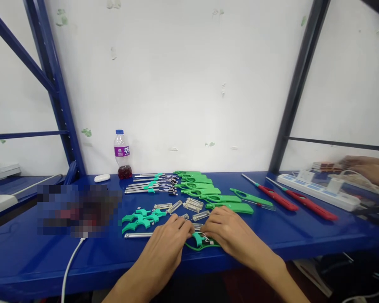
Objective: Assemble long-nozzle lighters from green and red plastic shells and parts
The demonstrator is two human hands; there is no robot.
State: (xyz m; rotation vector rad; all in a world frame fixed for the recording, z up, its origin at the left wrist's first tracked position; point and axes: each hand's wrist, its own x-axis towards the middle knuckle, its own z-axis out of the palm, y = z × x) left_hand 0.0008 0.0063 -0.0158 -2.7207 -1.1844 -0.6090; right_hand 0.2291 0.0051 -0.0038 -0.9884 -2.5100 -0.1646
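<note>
Both hands are at a half-built green stick lighter [204, 247] near the bench's front edge. My left hand [172, 240] is closed on it where the metal tube [138, 235] joins the body, the tube pointing left. From the other side my right hand [229, 229] is closed on the body. Between my fingers show a teal trigger [197, 239] and thin white wires; the fingertips are partly hidden. Several clear fuel tanks [193, 205] lie just beyond my hands. A pile of teal triggers [140, 221] is left of them.
Green handle shells [197, 186] and wired metal tubes [142, 189] lie in rows behind. Two red lighters [278, 198] and a white power strip [322, 193] are at right. A drink bottle [122, 158] stands at back left. A blurred person's hand [366, 168] shows far right.
</note>
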